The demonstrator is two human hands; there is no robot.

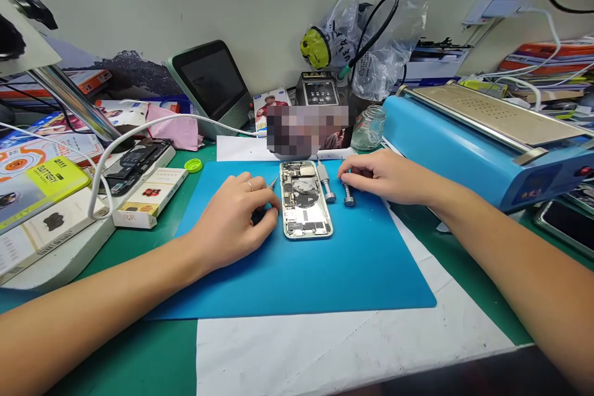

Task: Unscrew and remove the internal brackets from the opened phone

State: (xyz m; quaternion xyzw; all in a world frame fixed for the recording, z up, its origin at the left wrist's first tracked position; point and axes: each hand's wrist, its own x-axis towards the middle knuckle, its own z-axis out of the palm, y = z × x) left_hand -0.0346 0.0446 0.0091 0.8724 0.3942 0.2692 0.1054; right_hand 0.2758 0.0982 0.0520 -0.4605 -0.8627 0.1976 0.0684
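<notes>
An opened phone, its battery bay and circuit boards bare, lies on a blue mat. My left hand, with a ring on one finger, rests just left of it. Its fingers are curled round a slim dark tool whose pointed metal tip shows beyond them; the rest is hidden. On the phone's right lies a grey screwdriver. Farther right, the thumb and fingers of my right hand close on the upper part of a second, darker screwdriver, its knob end toward me.
A blue heating machine stands at right, beside a glass jar. Boxes, another opened phone and a white cable crowd the left. A tablet-like screen stands behind; a lamp arm leans in.
</notes>
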